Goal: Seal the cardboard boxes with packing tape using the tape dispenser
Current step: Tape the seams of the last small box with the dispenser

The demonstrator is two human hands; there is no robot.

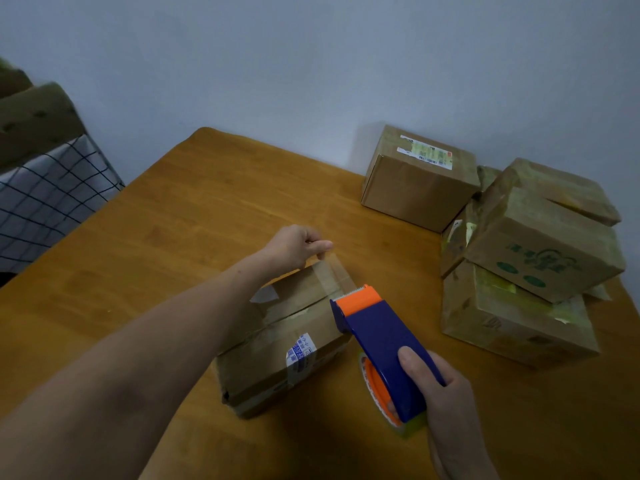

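The tape dispenser (381, 341) is clamped in the grip of the right hand (446, 393), just right of the cardboard box (287, 337) on the worktop (173, 237). At that box's far edge, the tape end (334, 263) is pinched in the grip of the left hand (294, 245). Other boxes (530, 271) are stacked beyond it, rightwards.

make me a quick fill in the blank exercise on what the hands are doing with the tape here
1. The ____ hand grips the blue tape dispenser.
2. The dispenser's cutter head is coloured ____.
3. Clear tape stretches over the nearest cardboard box to the ____ hand, which pinches its end.
4. The stacked boxes sit on the table's ____ side.
Missing words: right; orange; left; right.
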